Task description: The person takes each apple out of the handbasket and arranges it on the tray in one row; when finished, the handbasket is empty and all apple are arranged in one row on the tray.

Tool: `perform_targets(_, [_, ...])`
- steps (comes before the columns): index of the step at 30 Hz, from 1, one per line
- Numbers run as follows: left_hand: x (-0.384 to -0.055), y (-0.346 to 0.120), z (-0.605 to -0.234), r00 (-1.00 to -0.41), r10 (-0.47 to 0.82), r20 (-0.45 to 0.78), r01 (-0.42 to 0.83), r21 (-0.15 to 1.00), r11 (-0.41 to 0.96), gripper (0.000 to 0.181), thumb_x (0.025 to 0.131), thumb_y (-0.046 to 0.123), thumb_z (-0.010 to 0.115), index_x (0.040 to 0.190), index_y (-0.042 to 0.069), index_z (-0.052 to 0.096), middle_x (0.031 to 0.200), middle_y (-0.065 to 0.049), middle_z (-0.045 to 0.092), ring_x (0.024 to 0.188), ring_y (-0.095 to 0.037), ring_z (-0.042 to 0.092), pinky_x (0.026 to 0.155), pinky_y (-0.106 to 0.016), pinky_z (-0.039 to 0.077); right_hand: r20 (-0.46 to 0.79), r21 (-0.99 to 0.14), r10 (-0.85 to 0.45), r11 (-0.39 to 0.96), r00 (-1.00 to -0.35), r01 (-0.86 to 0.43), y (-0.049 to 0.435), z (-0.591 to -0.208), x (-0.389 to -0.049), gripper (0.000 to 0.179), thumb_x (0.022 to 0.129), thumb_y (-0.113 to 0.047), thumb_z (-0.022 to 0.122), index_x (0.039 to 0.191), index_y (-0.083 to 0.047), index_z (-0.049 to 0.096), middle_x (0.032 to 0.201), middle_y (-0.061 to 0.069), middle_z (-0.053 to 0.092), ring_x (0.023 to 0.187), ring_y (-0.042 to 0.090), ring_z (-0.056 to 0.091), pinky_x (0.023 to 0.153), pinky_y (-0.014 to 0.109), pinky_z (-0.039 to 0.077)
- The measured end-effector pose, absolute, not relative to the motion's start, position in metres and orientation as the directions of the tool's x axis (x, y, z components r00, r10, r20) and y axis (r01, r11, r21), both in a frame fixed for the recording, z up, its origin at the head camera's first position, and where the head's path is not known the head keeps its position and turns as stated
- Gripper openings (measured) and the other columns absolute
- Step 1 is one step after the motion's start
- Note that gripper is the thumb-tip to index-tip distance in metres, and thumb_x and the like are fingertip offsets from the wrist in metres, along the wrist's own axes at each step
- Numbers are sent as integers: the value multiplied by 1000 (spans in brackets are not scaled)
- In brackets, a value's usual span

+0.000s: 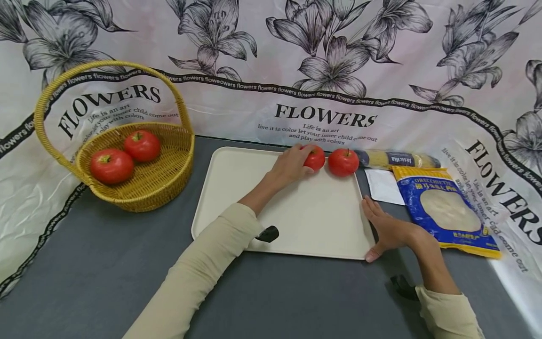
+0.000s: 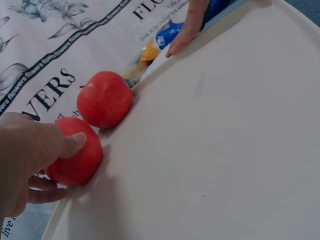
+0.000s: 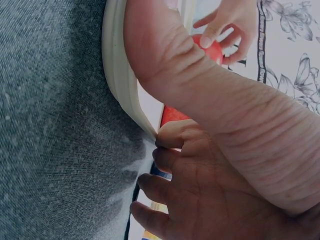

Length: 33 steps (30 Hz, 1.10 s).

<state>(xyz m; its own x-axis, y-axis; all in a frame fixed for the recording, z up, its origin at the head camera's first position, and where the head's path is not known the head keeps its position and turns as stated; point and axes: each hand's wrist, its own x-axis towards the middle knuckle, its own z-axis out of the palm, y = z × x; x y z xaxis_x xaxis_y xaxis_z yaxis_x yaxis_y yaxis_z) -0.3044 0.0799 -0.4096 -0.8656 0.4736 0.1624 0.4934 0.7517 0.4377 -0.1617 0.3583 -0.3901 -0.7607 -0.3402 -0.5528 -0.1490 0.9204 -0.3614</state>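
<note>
My left hand (image 1: 291, 165) holds a red tomato (image 1: 314, 158) at the far edge of the cream tray (image 1: 254, 207). In the left wrist view its thumb lies across the front of that tomato (image 2: 80, 160), other fingers spread around the side. Close beside it on the tray sits a second tomato (image 1: 343, 163). My right hand (image 1: 387, 229) is spread along the tray's right edge, thumb near the front corner. From the right wrist, that hand's fingers (image 3: 155, 189) appear extended by the tray's rim (image 3: 117, 75), with the thumb over it.
At the left stands a yellow wicker basket (image 1: 169, 186) with a tall handle, holding two tomatoes (image 1: 112, 165). On the right lie a blue and yellow pasta bag (image 1: 449, 209), a long pasta packet (image 1: 400, 159) and a white packet (image 1: 384, 186). Flower-printed cloth (image 1: 237, 106) rises behind.
</note>
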Motion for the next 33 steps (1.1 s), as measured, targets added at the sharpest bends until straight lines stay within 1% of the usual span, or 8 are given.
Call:
perform_targets(5, [-300,78,-407,-891,429,149,448,435,781,62,97,33,75,152,23,49,131,-13,62,114,-27,66,96,-40,59,-556,-377,-346,915,-755,-141,358,-389,-162,158,63,-48,96,162,5,-15,169,32,-24,155,58,-17,118,81,2])
perform_targets(16, [-296,66,-403,-899,417,134,431,439,789,63,96,35,76,152,25,49,133,-13,62,117,-28,65,96,-42,60,-550,-387,-354,911,-756,-144,353,-390,-164,158,63,-48,96,162,5,-14,169,32,-24,155,58,-17,119,81,1])
perform_targets(19, [-295,65,-403,-899,415,136,430,441,787,69,95,36,77,155,26,45,140,-14,59,121,-30,64,97,-46,60,-553,-390,-355,910,-754,-143,353,-389,-163,158,63,-47,96,162,6,-14,169,32,-24,155,58,-17,119,81,1])
perform_targets(22, [-293,63,-400,-905,402,139,419,456,785,82,93,37,79,161,32,35,155,-17,47,132,-34,57,101,-52,58,-555,-388,-354,911,-753,-142,353,-388,-162,158,62,-48,96,162,6,-14,169,32,-24,155,58,-17,118,81,1])
perform_targets(25, [-291,60,-393,-907,385,169,418,465,781,91,91,38,81,164,39,27,165,-19,34,141,-39,50,102,-57,58,-557,-382,-347,914,-755,-138,355,-388,-162,158,62,-49,96,163,5,-14,169,31,-24,155,58,-17,118,81,2])
perform_targets(26, [-290,58,-390,-906,383,181,422,459,782,91,92,38,81,164,39,26,166,-20,33,142,-40,50,102,-57,58,-557,-381,-345,914,-756,-137,356,-388,-161,159,62,-49,96,163,5,-15,169,31,-24,155,58,-17,118,81,2])
perform_targets(31, [-281,44,-368,-877,390,281,477,409,778,82,96,34,77,163,36,30,163,-20,38,136,-40,56,96,-53,61,-551,-384,-347,913,-759,-138,357,-387,-160,158,63,-48,96,162,6,-14,168,32,-24,155,59,-17,117,82,3])
perform_targets(33, [-273,34,-361,-857,401,324,507,397,765,80,97,31,75,163,36,31,163,-19,40,137,-40,56,98,-53,61,-553,-384,-345,913,-758,-135,356,-388,-160,158,63,-48,96,162,5,-15,169,32,-24,155,59,-17,117,82,3])
